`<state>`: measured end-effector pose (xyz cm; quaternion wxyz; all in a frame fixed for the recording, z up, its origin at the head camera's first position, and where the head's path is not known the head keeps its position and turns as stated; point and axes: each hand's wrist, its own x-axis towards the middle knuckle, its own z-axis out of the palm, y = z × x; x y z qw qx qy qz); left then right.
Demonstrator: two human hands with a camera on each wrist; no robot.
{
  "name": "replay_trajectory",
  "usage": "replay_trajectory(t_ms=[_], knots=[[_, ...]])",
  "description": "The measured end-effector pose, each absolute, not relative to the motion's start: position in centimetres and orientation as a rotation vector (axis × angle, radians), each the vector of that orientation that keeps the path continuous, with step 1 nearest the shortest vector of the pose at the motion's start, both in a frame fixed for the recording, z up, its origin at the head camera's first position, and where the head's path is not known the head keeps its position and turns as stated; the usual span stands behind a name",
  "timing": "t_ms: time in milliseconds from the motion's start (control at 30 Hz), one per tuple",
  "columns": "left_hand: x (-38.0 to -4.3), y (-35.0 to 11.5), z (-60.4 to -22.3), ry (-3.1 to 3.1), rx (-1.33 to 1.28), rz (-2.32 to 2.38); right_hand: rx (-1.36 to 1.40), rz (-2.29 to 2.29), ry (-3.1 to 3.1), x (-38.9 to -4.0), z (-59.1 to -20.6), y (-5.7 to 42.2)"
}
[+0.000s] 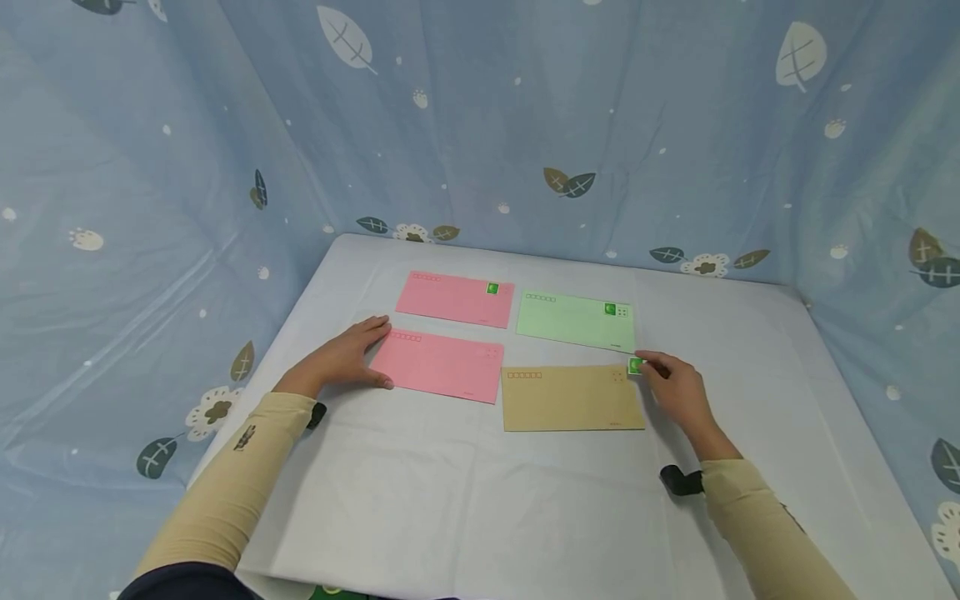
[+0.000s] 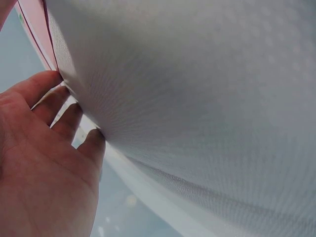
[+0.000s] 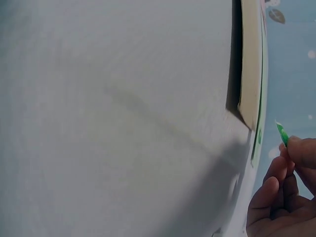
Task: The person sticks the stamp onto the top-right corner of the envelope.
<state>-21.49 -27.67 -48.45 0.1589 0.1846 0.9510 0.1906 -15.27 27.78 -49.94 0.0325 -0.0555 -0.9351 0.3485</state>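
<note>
My right hand (image 1: 678, 392) pinches a small green stamp (image 1: 635, 366) between thumb and forefinger, at the upper right corner of the tan envelope (image 1: 570, 404). In the right wrist view the stamp (image 3: 282, 133) stands out past the fingertips, off the table surface. My left hand (image 1: 347, 360) rests at the left edge of the near pink envelope (image 1: 442, 367), its fingers fairly straight and thumb spread. The left wrist view shows the fingertips of that hand (image 2: 44, 143) on the white cloth beside the pink paper.
Behind lie a far pink envelope (image 1: 453, 300) and a light green envelope (image 1: 570, 321), each with a green stamp at its upper right. A white cloth (image 1: 420, 500) covers the table. Blue patterned curtains (image 1: 480, 125) hang around its back and sides.
</note>
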Motion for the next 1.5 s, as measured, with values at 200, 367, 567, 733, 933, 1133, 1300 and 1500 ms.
replay_trajectory(t_ms=[200, 367, 567, 733, 933, 1133, 1300, 1500], knots=[[-21.6, -27.5, -48.2, 2.723, 0.527, 0.544, -0.137, 1.083, -2.87, -15.4, -49.8, 27.3], [-21.7, -27.6, -48.5, 2.713, 0.528, 0.546, -0.137, 1.094, -2.88, -15.4, -50.1, 27.1], [-21.5, -27.9, -48.7, 2.716, 0.523, 0.549, -0.102, 1.128, -2.872, -15.6, -50.0, 26.5], [-21.6, -27.8, -48.7, 2.721, 0.524, 0.545, -0.102, 1.141, -2.871, -15.8, -49.7, 26.1], [-21.6, -27.7, -48.6, 2.72, 0.517, 0.549, -0.081, 1.149, -2.868, -16.2, -50.1, 25.8], [-21.7, -27.8, -48.8, 2.723, 0.521, 0.552, -0.067, 1.164, -2.875, -16.4, -50.3, 25.3], [-21.6, -27.8, -48.7, 2.721, 0.518, 0.556, -0.053, 1.18, -2.874, -16.5, -50.4, 24.9], [-21.5, -27.7, -48.7, 2.721, 0.524, 0.551, -0.043, 1.199, -2.876, -16.6, -50.3, 24.4]])
